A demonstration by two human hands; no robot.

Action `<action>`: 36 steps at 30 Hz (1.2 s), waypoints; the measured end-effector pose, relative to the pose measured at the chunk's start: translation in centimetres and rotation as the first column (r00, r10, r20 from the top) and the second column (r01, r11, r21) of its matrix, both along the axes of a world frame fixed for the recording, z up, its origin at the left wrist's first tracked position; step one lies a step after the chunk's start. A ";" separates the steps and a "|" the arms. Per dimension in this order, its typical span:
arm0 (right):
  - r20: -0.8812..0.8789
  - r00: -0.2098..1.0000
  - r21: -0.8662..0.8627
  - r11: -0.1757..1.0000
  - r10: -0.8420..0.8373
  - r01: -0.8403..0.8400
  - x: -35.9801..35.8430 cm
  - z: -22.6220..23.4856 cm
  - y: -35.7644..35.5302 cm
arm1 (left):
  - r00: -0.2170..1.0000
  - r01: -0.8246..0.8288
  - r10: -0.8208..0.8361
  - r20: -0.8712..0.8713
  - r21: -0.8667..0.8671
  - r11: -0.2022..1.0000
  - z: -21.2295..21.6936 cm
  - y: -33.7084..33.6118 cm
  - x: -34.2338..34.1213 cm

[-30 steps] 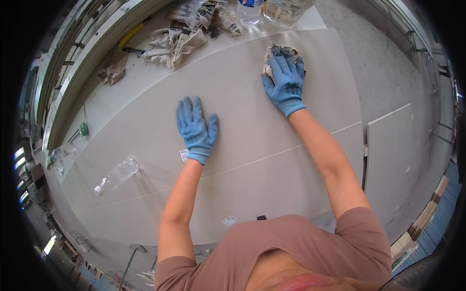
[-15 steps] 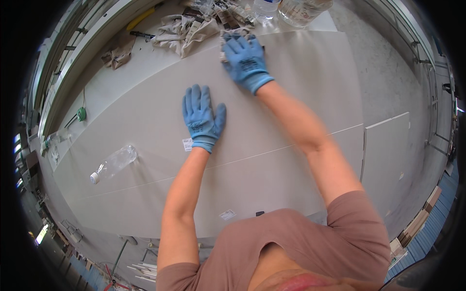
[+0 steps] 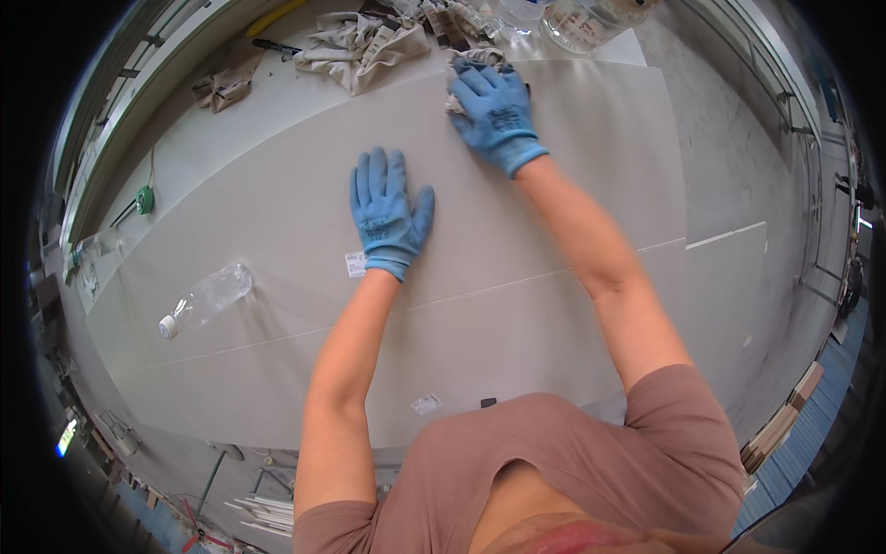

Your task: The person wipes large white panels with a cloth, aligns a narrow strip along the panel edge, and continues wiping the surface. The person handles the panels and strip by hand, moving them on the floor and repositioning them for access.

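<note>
My left hand [image 3: 386, 214], in a blue work glove, lies flat with its fingers stretched out on a large pale grey panel [image 3: 295, 203]. A small white label [image 3: 354, 265] shows beside that wrist. Farther off and to the right, my right hand [image 3: 499, 115], gloved the same way, presses a crumpled light rag [image 3: 476, 56] against the panel close to its far edge. The rag sticks out past the fingertips and along the left side of the hand; the rest is hidden beneath the glove.
A clear plastic bottle [image 3: 210, 297] with a white cap lies on the panel at left. Beyond the far edge are a crumpled cloth [image 3: 360, 51], several tubes [image 3: 443, 23], a clear jug [image 3: 581, 23], a yellow-handled tool [image 3: 275, 17] and a brown rag [image 3: 226, 85]. A green object [image 3: 144, 199] lies farther left.
My right hand has slid to the right along the panel's far edge with the rag under it. The left hand stays flat in about the same place. The whole view has shifted slightly.
</note>
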State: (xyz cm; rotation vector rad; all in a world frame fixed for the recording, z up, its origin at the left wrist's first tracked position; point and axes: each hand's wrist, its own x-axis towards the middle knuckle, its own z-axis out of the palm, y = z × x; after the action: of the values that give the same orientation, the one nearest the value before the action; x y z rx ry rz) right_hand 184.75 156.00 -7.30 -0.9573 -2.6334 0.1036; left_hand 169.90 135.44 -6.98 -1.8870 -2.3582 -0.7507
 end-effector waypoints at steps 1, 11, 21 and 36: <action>-0.059 0.996 0.003 0.998 0.060 -0.060 1.7 0.0 0.4 | 1.000 0.003 -0.003 -0.003 0.001 1.000 0.0 0.0 0.0; -0.104 0.923 0.080 0.922 -0.371 0.379 9.1 -0.4 -1.4 | 0.996 0.046 -0.043 -0.075 0.031 0.998 -1.5 -0.3 -0.2; 0.163 0.748 -0.032 0.755 -0.643 0.655 32.1 2.4 -10.0 | 0.991 0.044 -0.044 -0.127 -0.005 0.999 -1.5 -0.3 0.1; -0.019 0.751 0.053 0.749 -0.660 0.660 38.2 0.4 -13.7 | 0.981 0.081 -0.080 -0.175 0.000 0.997 -2.5 -0.6 -0.5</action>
State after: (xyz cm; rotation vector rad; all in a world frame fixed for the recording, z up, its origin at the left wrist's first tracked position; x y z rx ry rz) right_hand 222.99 142.25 -6.92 -1.8006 -2.1150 -0.1449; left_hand 169.42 134.85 -9.51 -1.9668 -2.1843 -0.5716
